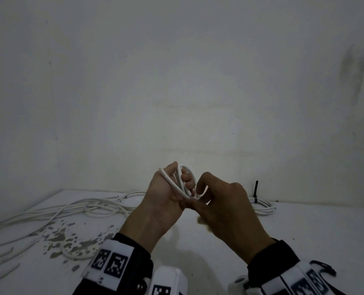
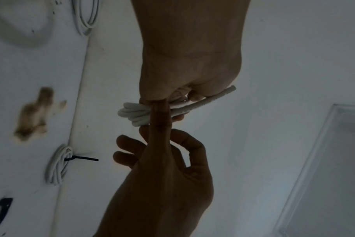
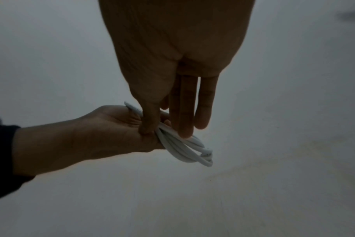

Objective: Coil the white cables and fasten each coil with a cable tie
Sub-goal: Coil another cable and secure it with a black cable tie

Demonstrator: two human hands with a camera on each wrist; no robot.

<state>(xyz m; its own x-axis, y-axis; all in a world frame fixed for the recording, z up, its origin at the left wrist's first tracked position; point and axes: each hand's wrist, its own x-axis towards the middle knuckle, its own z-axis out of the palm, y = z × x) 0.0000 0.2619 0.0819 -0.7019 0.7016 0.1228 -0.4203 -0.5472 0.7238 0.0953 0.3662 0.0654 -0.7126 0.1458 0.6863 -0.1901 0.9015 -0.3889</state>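
The left hand (image 1: 164, 194) gripped the coil (image 3: 184, 149); the right hand (image 1: 225, 207) pinched it, remaining fingers straight. Coiling looked finished; next, a fresh tie (none visible; the tied coil (image 1: 262, 206) sat at three o'clock).

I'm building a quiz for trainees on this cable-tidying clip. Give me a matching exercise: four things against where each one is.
Things:
1. small coil
2. tied coil
3. loose cables
4. black cable tie

Places:
A. spread over the table's left side
B. gripped in the left hand
C. sticking up from a coil
D. lying on the table, right of the hands

Pairs: 1-B, 2-D, 3-A, 4-C
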